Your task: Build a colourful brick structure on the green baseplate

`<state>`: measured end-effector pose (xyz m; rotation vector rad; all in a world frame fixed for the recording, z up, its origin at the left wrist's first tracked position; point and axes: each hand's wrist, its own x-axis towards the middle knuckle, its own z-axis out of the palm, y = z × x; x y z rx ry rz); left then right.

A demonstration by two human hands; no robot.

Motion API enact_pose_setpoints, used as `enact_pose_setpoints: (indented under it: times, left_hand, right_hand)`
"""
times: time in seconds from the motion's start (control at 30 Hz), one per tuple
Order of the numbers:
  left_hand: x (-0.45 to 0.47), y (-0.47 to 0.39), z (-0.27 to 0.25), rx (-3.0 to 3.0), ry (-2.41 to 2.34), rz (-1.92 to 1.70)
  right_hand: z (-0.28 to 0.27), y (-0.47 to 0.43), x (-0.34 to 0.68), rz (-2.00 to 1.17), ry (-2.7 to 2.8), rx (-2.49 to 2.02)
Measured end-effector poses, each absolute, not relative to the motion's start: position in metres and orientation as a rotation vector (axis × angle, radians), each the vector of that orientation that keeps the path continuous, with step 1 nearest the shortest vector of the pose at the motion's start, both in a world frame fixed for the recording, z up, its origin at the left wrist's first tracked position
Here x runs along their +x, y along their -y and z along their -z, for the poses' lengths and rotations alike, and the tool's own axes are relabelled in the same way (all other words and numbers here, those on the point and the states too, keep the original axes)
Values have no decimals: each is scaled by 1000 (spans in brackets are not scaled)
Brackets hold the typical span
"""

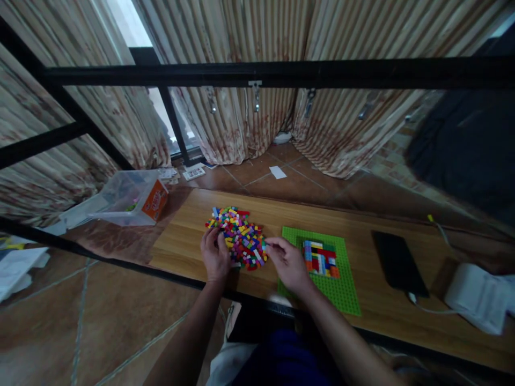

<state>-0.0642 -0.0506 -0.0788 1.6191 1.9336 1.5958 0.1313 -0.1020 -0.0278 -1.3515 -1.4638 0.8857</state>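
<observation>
A loose heap of small toy building bricks [242, 236] in many colours lies on the wooden tabletop. At its left edge is my left hand [215, 256], fingers curved over the bricks, with thumb and forefinger apart. My right hand [287, 262] is at the heap's right edge, its thumb and fingertips pinched together. Whether a brick is between those fingertips is too small to make out. Beside and partly behind the right hand lies a green studded baseplate [346, 289]. A rectangular build of coloured bricks [321, 258] stands on it, with red, white, blue and orange showing.
A clear plastic box [120, 201] with an orange label stands on the left. To the right lie a black phone [398, 262] with a white cable and a white object [478, 297]. A black metal bar [257, 74] crosses in front of the curtains [265, 32].
</observation>
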Motion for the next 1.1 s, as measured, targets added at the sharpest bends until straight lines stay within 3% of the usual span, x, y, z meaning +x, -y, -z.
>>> enact_pose_setpoints:
  times: [0.2,0.4,1.1]
  left_hand:
    - [-43,80,43,1815,-1821,-1685]
    - [5,116,4,1690,-1184,-1178]
    - [47,168,27,1173,-1052,-646]
  right_hand:
    - [12,131,153,-748,1550,-1345]
    - [2,149,155,-721,1582,-1309]
    - [23,218,202,-1084,1373,-1385]
